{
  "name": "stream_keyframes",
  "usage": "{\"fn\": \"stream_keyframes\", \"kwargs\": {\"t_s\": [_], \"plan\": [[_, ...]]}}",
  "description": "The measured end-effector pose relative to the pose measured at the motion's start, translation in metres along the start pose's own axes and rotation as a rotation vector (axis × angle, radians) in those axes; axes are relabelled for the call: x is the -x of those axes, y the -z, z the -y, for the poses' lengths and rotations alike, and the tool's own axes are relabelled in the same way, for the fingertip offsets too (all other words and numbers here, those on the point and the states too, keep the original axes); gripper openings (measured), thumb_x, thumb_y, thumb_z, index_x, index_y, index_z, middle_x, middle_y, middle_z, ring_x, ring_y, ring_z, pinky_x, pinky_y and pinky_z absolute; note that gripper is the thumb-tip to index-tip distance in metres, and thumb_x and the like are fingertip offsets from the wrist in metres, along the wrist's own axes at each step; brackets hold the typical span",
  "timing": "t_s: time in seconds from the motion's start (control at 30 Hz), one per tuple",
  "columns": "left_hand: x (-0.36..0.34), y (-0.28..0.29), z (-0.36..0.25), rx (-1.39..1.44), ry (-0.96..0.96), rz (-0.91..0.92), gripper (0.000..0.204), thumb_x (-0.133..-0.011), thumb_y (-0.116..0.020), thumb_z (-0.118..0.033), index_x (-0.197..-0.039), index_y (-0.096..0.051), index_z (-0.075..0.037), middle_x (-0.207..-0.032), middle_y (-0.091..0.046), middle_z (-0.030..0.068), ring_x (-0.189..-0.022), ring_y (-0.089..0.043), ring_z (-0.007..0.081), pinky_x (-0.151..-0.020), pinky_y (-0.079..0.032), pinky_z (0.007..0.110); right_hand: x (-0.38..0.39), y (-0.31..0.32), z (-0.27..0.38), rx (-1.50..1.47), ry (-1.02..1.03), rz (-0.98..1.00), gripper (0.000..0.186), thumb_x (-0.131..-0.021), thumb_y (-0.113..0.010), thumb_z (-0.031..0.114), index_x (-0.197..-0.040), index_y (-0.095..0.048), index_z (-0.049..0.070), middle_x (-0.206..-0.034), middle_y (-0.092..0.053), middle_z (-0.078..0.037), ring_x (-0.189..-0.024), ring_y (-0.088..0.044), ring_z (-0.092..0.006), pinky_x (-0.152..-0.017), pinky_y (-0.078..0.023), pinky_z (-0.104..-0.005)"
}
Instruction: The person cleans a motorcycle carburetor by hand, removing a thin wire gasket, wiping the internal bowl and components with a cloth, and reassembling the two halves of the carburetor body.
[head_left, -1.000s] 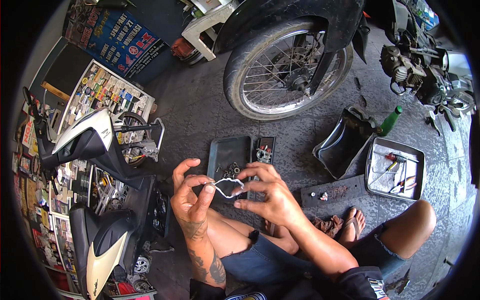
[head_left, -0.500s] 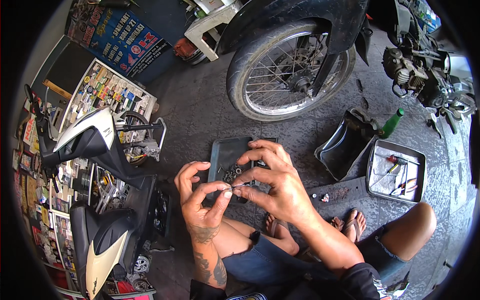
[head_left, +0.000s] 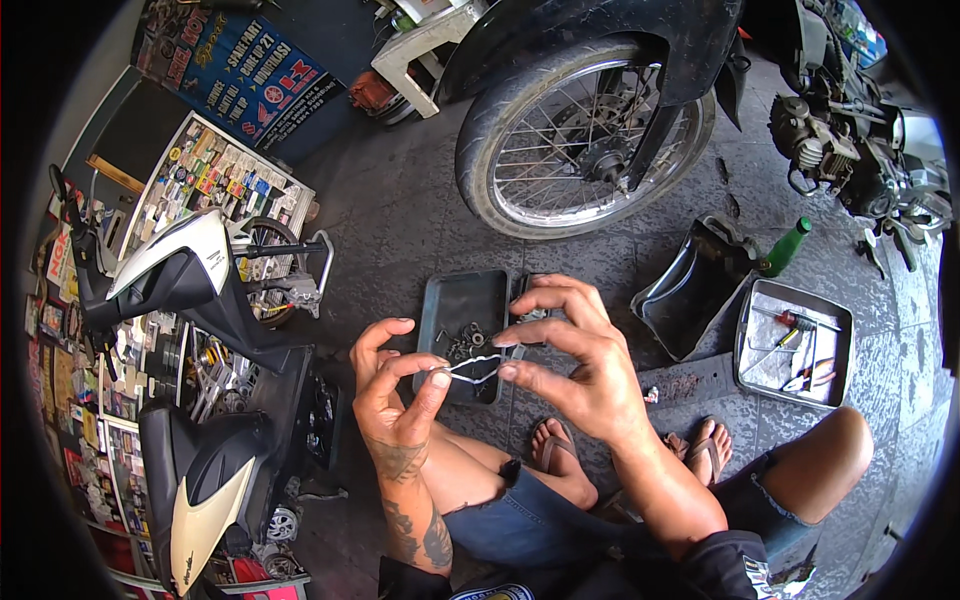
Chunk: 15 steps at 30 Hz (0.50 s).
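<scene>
Squatting on the concrete floor, both hands raised over the dark rectangular tray [head_left: 462, 305]. My left hand [head_left: 395, 395] pinches one end of a thin bent white wire piece [head_left: 470, 368] between thumb and forefinger, other fingers curled up; my right hand [head_left: 575, 365] pinches the far end between thumb tip and forefinger, remaining fingers spread and arched above. The wire hangs between the two hands, just above the near end of the tray, not touching it. The tray holds a loose cluster of small metal nuts and washers [head_left: 465, 345] near its middle; the rest of its bottom is bare. Right of it, a black plastic pan [head_left: 690, 300] sits tilted, contents too dark to tell. Farther right, a square grey metal tray [head_left: 795, 345] holds a pale cloth with a red-handled screwdriver and a few other hand tools on it. A green bottle [head_left: 785, 248] stands between pan and metal tray. Upper left: a blue rectangular banner [head_left: 235, 85] with red and white lettering lies against the wall; below it a slanted display board [head_left: 205, 195] covered in small multicoloured packets. More coloured packets line the far left edge. A spoked motorcycle wheel [head_left: 585, 150] stands beyond the tray; a white and black scooter [head_left: 185, 300] is at my left. Compared with half a second ago, the hands have drawn apart and the wire is stretched out in plain sight; before, my right hand overlapped the tray and covered it.
</scene>
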<state>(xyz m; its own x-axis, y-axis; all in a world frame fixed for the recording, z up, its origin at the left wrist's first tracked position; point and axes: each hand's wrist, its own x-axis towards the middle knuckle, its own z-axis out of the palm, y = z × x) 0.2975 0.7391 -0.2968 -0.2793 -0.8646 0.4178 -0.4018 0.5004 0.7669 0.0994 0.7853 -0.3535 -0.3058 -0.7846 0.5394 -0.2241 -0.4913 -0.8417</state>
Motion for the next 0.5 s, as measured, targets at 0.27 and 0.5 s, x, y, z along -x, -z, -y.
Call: {"fn": "stream_keyframes", "kwargs": {"t_s": [0.27,0.5], "plan": [[-0.0012,-0.0047,0.0011,-0.089,-0.097,0.071,0.014,-0.075,-0.08,-0.016,-0.086,-0.076,-0.008,-0.125,-0.057,0.0078,-0.119,-0.048,0.0228,-0.091,-0.039,0.037,-0.0094,-0.0042,0.0092,0.154,0.104,0.124,0.019,-0.07,-0.082,0.017,-0.087,-0.074,0.011,-0.114,-0.063,-0.003,-0.127,-0.049,-0.0326,-0.105,-0.039,-0.0494],[0.0009,-0.005,0.0033,-0.043,-0.059,0.088,0.016,-0.076,-0.079,-0.019,-0.087,-0.076,-0.007,-0.126,-0.057,0.0084,-0.119,-0.048,0.0233,-0.093,-0.039,0.037,-0.0074,-0.0056,0.0087,0.083,0.061,0.092,0.02,-0.07,-0.084,0.016,-0.089,-0.077,0.011,-0.112,-0.066,-0.004,-0.126,-0.051,-0.0346,-0.104,-0.043,-0.0481]]}}
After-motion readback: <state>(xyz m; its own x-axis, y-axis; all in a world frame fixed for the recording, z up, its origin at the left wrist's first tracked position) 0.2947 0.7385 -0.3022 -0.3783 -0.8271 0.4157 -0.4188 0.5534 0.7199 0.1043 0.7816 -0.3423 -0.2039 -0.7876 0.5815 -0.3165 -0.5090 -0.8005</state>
